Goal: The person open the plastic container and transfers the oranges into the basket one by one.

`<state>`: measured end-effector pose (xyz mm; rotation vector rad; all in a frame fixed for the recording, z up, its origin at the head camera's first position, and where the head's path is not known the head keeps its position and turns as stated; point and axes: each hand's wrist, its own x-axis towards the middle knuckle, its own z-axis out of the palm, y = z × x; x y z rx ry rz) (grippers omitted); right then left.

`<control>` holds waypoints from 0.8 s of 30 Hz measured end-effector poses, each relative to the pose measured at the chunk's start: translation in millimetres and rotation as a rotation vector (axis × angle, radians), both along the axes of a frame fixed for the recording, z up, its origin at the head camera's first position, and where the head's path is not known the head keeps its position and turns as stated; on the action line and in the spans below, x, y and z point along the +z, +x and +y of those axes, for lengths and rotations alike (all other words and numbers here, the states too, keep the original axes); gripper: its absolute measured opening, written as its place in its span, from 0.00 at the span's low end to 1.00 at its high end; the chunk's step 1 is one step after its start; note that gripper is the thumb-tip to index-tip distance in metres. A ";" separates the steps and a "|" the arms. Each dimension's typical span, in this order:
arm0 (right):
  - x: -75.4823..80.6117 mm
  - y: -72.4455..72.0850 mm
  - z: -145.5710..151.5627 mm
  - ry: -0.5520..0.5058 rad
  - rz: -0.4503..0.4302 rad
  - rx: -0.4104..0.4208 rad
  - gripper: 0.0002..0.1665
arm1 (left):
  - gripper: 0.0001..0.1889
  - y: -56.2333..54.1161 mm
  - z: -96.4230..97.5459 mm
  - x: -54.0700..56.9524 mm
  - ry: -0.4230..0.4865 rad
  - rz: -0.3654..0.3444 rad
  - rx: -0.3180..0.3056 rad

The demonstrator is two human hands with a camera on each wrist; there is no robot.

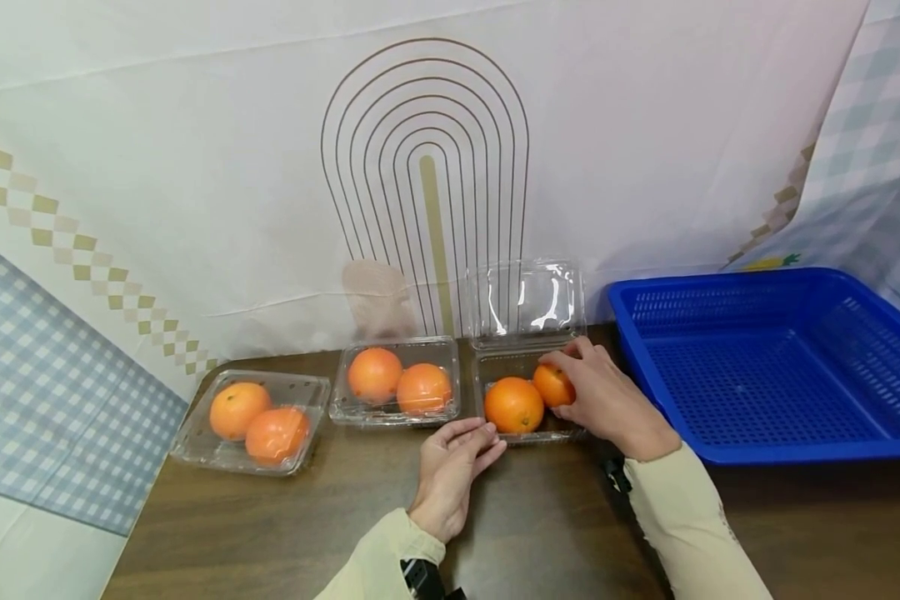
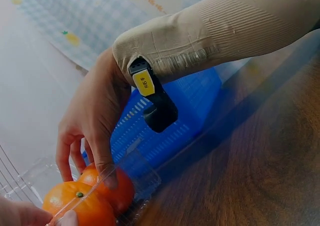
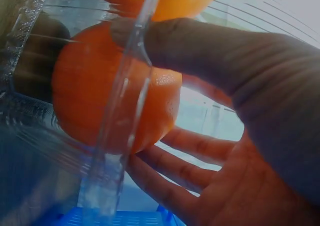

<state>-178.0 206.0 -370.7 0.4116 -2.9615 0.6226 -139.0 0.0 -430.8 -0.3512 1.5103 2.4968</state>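
Note:
A clear plastic clamshell box (image 1: pixel 547 437) stands with its lid (image 1: pixel 527 304) raised at the back, two oranges inside. My right hand (image 1: pixel 607 402) grips the right-hand orange (image 1: pixel 552 384), thumb in front and fingers behind, as the right wrist view also shows with the orange (image 3: pixel 85 86) seen through the box wall. Beside it sits the other orange (image 1: pixel 513 406), stem mark showing in the left wrist view. At the box's front left corner, my left hand (image 1: pixel 450 471) pinches the rim between thumb and fingers. The left fingertips (image 2: pixel 30 215) come near the front orange (image 2: pixel 82 208).
To the left stand two more clear boxes, a middle one (image 1: pixel 441 356) and a far left one (image 1: pixel 195 450), each holding two oranges. A blue plastic basket (image 1: pixel 720 454) is at the right. Behind the wooden table (image 1: pixel 540 533) hangs a patterned cloth (image 1: pixel 232 167).

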 end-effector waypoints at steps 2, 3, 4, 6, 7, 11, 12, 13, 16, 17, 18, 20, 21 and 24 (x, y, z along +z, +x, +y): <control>-1.3 -0.8 0.3 0.013 0.014 -0.002 0.34 | 0.16 -0.2 -0.1 0.1 0.000 -0.001 0.000; -1.9 -1.1 0.5 0.017 0.020 -0.004 0.34 | 0.16 -0.3 -0.1 0.2 -0.001 -0.002 0.000; -2.3 -1.3 0.6 0.021 0.024 -0.005 0.34 | 0.16 -0.4 -0.1 0.2 -0.002 -0.003 -0.001; -3.8 -2.1 1.1 0.028 0.030 -0.010 0.34 | 0.16 -0.5 -0.1 0.2 -0.003 -0.006 -0.002; -4.5 -2.4 1.0 0.030 0.030 -0.015 0.35 | 0.16 -0.5 -0.2 0.2 -0.004 -0.008 -0.002; -6.8 -3.3 1.2 0.017 0.024 -0.014 0.36 | 0.15 -0.7 0.0 0.0 -0.005 -0.010 -0.005; -7.6 -3.5 1.4 0.014 0.021 -0.012 0.37 | 0.15 -0.7 0.0 0.1 -0.005 -0.011 -0.006; -8.0 -3.4 1.3 0.011 0.021 -0.011 0.37 | 0.15 -0.7 0.1 0.2 -0.006 -0.011 -0.006; -9.9 -3.1 1.5 0.019 0.029 0.003 0.40 | 0.15 -0.7 0.3 0.1 -0.006 -0.012 -0.007; -10.5 -3.0 1.5 0.028 0.033 0.003 0.42 | 0.15 -0.8 0.3 0.1 -0.006 -0.012 -0.006; -11.3 -3.0 1.6 0.037 0.044 0.008 0.43 | 0.15 -0.8 0.4 0.0 -0.006 -0.013 -0.005; -12.3 -3.0 1.1 0.057 0.066 0.019 0.44 | 0.15 -0.8 0.4 -0.1 -0.006 -0.013 -0.004; -12.9 -3.2 0.9 0.069 0.079 0.024 0.44 | 0.15 -0.7 0.4 -0.1 -0.006 -0.013 -0.004; -13.8 -4.0 0.2 0.089 0.102 0.030 0.43 | 0.14 -0.5 0.3 0.2 -0.007 -0.012 -0.002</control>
